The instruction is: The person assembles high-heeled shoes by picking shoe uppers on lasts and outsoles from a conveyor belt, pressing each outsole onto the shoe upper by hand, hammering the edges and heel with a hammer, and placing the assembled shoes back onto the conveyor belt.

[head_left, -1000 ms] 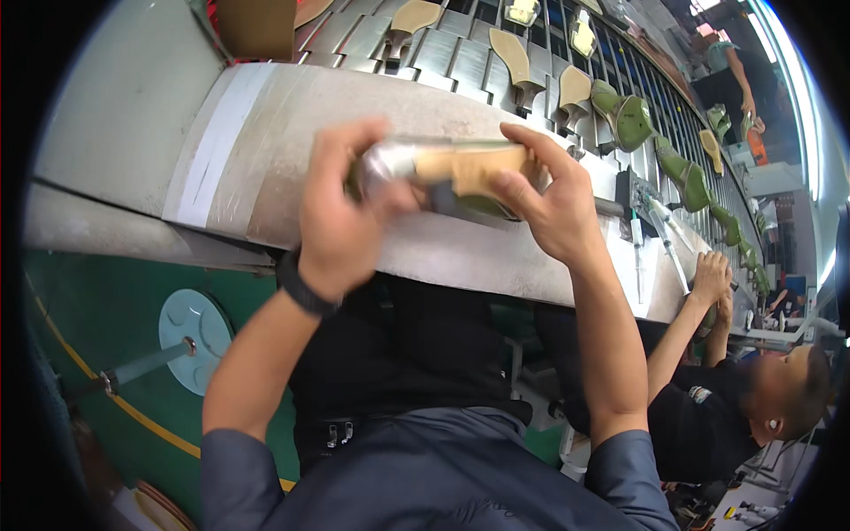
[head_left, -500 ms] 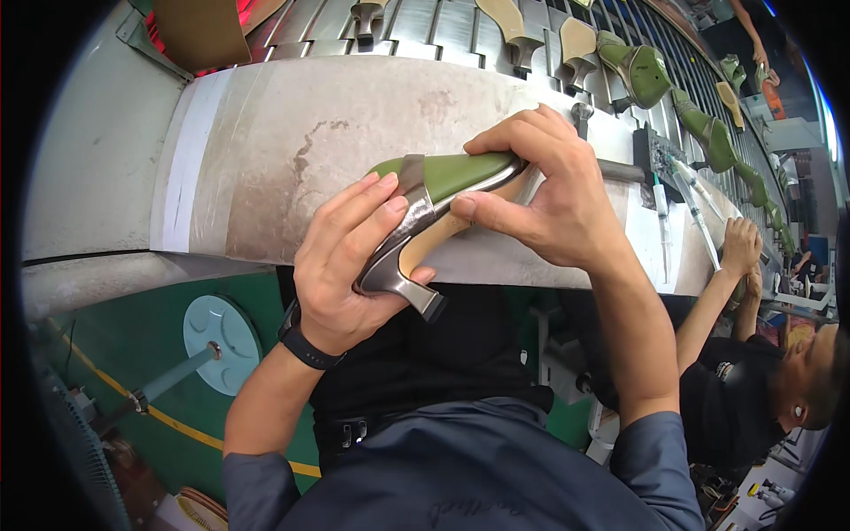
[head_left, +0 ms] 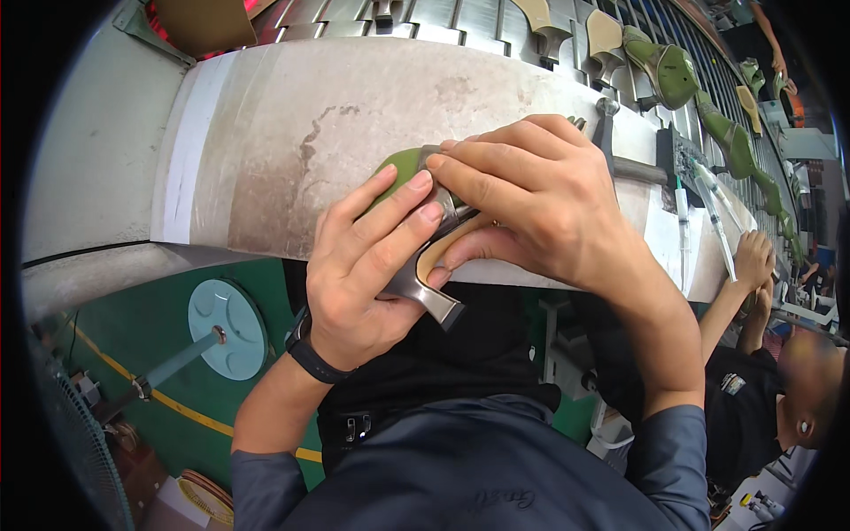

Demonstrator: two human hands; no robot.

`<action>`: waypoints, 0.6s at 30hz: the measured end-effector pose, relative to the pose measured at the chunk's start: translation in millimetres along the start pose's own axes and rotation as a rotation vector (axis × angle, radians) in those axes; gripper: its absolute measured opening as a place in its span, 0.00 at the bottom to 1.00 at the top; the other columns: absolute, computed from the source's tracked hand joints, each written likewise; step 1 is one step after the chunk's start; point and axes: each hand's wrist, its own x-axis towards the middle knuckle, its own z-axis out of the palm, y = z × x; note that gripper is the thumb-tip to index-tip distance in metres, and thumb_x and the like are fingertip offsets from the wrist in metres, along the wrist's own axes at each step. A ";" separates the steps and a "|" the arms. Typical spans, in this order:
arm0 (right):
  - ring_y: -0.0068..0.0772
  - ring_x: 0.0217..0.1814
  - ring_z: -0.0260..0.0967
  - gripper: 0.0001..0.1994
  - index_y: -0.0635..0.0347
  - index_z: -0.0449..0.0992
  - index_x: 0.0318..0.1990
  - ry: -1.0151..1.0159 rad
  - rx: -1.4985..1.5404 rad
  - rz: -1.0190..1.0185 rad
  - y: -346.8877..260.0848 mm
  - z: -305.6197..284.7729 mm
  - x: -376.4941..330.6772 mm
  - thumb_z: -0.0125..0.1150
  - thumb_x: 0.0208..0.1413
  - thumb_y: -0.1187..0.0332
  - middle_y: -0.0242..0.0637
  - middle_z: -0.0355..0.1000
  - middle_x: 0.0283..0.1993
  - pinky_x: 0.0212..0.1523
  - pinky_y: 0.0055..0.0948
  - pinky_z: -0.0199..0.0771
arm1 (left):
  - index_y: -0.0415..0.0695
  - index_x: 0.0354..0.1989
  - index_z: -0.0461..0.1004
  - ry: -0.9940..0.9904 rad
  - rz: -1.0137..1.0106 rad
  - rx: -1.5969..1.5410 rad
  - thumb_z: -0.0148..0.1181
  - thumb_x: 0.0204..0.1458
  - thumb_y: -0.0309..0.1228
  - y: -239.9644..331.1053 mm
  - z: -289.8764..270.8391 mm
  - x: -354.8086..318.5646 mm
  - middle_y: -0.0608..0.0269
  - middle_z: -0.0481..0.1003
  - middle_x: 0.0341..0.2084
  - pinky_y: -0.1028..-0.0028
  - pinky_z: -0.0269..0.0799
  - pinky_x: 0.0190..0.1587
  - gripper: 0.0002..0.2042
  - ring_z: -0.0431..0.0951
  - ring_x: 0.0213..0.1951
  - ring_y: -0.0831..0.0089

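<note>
A green high-heeled shoe with a metallic strap and heel lies tilted on its side at the near edge of the work table, held by both hands. Around its heel end is my left hand, fingers laid over the strap and thumb by the heel. My right hand wraps the toe half, fingertips pressing on the strap and thumb under the tan sole. That hand hides most of the toe. Just beyond it, a hammer rests on the table.
Several syringes lean by a black block on the right. Soles with heels and green shoes line the slatted conveyor at the back. A blue round stool stands lower left. A co-worker is at right.
My right hand has shifted left along the shoe, from the toe tip to the strap, and now covers most of the toe half. My left hand keeps its hold on the heel end.
</note>
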 end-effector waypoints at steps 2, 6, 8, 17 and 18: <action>0.34 0.47 0.79 0.30 0.55 0.83 0.51 0.020 -0.014 -0.013 -0.4 2.0 -0.4 0.74 0.43 0.46 0.32 0.82 0.49 0.50 0.34 0.76 | 0.41 0.61 0.76 0.004 0.005 0.006 0.78 0.47 0.26 -0.7 1.4 -2.0 0.46 0.78 0.60 0.52 0.77 0.62 0.29 0.77 0.62 0.39; 0.34 0.47 0.80 0.30 0.56 0.84 0.51 0.027 -0.012 -0.015 0.3 3.8 0.5 0.75 0.42 0.47 0.33 0.83 0.50 0.48 0.34 0.77 | 0.41 0.60 0.77 0.003 0.009 0.009 0.78 0.48 0.27 -2.9 3.5 -4.6 0.46 0.78 0.60 0.53 0.77 0.62 0.29 0.77 0.61 0.39; 0.33 0.46 0.80 0.30 0.57 0.84 0.50 0.014 -0.014 -0.012 0.3 0.4 2.7 0.76 0.42 0.48 0.32 0.83 0.49 0.46 0.33 0.77 | 0.41 0.60 0.77 0.016 0.011 0.011 0.78 0.48 0.27 -0.8 3.9 -2.9 0.47 0.78 0.60 0.53 0.77 0.62 0.28 0.77 0.61 0.40; 0.45 0.44 0.84 0.28 0.63 0.86 0.43 -0.249 0.178 0.222 -5.8 -23.2 28.3 0.85 0.32 0.58 0.43 0.85 0.42 0.43 0.38 0.83 | 0.41 0.58 0.77 0.046 0.018 0.009 0.78 0.46 0.25 -0.2 7.6 -5.0 0.47 0.79 0.58 0.53 0.78 0.60 0.28 0.78 0.59 0.41; 0.45 0.44 0.84 0.28 0.63 0.86 0.43 -0.252 0.175 0.223 -6.5 -28.0 36.5 0.85 0.32 0.58 0.43 0.85 0.42 0.43 0.38 0.83 | 0.41 0.58 0.77 0.049 0.018 0.006 0.78 0.46 0.25 0.5 11.1 -6.7 0.47 0.79 0.58 0.53 0.78 0.60 0.28 0.78 0.59 0.41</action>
